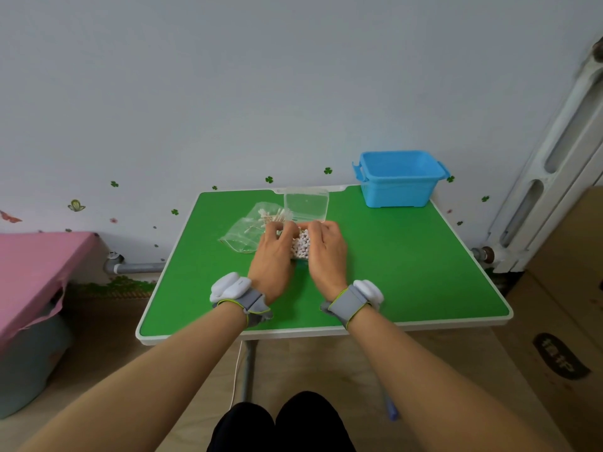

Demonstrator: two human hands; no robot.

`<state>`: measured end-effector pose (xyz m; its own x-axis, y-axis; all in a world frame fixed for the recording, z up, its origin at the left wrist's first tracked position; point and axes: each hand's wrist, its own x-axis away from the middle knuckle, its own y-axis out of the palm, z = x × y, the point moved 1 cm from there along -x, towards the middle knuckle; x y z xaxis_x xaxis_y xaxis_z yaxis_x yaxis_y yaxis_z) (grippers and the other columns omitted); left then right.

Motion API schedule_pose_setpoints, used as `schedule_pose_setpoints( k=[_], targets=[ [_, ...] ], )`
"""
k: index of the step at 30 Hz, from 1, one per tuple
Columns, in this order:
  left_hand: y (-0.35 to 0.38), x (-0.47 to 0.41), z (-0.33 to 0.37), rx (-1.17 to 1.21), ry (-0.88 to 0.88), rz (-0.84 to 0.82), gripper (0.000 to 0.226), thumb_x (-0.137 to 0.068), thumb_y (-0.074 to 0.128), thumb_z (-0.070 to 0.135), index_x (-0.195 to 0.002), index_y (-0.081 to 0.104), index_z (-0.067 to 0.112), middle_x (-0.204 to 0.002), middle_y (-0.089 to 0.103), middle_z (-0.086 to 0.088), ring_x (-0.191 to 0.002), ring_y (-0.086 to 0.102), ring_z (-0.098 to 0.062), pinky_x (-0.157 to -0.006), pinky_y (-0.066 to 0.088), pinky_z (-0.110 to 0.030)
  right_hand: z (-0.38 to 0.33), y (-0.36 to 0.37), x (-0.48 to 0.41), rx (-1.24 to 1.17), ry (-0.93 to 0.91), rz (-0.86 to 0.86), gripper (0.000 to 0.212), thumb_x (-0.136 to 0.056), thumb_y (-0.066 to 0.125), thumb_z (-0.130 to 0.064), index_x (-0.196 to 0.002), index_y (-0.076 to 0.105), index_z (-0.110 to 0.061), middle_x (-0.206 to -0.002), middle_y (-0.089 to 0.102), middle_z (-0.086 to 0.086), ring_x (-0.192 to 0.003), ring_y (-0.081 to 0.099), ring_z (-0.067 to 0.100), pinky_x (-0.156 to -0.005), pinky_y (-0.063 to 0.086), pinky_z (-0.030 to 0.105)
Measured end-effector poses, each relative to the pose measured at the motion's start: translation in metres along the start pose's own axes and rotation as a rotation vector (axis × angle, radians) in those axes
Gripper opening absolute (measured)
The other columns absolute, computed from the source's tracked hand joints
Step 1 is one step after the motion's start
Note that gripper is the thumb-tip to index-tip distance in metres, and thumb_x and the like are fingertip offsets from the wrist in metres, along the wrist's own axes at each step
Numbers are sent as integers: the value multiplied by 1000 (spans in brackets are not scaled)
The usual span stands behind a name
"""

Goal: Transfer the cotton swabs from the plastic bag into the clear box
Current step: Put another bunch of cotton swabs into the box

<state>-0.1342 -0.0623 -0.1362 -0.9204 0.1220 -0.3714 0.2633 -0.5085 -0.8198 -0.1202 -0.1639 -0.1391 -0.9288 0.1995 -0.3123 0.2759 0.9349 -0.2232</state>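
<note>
Your green table (408, 272) is carrying a clear box (306, 205) at center, a plastic bag (243, 234) at ten o'clock, a blue bin (399, 181) at one o'clock.

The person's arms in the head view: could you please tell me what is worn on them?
The left forearm and right forearm have no sleeves. Each wrist wears a grey fabric strap edged in yellow-green, the left strap and right strap. Each strap carries a rounded white device: left device, right device.
</note>
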Motion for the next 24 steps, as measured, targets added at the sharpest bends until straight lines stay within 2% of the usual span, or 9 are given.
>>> schedule_pose_setpoints(
  k=[3, 7, 12, 15, 17, 20, 24],
  targets=[
    [-1, 0, 1, 2, 21, -2, 53, -75, 62, -7, -124, 45, 7, -126, 45, -13, -108, 51, -33, -89, 45, -39, 0, -1, 1, 25, -8, -17, 28, -98, 44, -15, -89, 69, -5, -100, 49, 6, -86, 50, 17, -79, 37, 28],
    [0, -1, 3, -111, -7, -33, 58, -81, 53, -7, -135, 37, 8, -135, 40, -12, -117, 45, -32, -94, 44, -43, 0, -1, 6, 110, -98, 13, 20, -95, 51, -10, -88, 64, 3, -103, 53, 14, -82, 46, 14, -75, 29, 16],
    [-1, -4, 6, -264, -77, -64, 39, -86, 46, -3, -124, 39, 5, -126, 38, -14, -111, 44, -33, -83, 47, -39, -1, 2, 13, 179, -206, 20, 14, -91, 55, -5, -87, 64, 4, -103, 54, 15, -83, 48, 14, -74, 29, 11],
    [-1, -7, 10, -319, -46, -92, 29, -88, 41, -4, -116, 41, 1, -121, 36, -17, -108, 42, -34, -89, 41, -38, -1, 2, 13, 181, -208, 16, 13, -90, 55, -5, -93, 66, 2, -106, 56, 14, -89, 54, 19, -77, 30, 11],
    [0, -9, 9, -283, -45, -94, 30, -86, 40, -7, -116, 41, -1, -120, 36, -18, -108, 42, -34, -91, 39, -38, -2, 1, 12, 182, -200, 13, 17, -90, 54, -4, -98, 67, 1, -109, 56, 13, -93, 53, 17, -79, 29, 9],
    [-2, -9, 8, -151, -121, -100, 32, -83, 44, -9, -114, 38, -2, -118, 39, -20, -102, 47, -38, -86, 39, -40, -2, 1, 11, 187, -197, 0, 22, -92, 51, -5, -105, 68, 0, -113, 56, 13, -101, 54, 19, -82, 29, 9],
    [-2, -8, 9, -173, -100, -134, 31, -85, 43, -8, -115, 39, -2, -118, 40, -20, -105, 46, -37, -85, 37, -37, -1, 2, 13, 172, -194, -34, 25, -94, 49, -8, -110, 67, -2, -116, 53, 11, -103, 53, 18, -84, 31, 11]
  ],
)
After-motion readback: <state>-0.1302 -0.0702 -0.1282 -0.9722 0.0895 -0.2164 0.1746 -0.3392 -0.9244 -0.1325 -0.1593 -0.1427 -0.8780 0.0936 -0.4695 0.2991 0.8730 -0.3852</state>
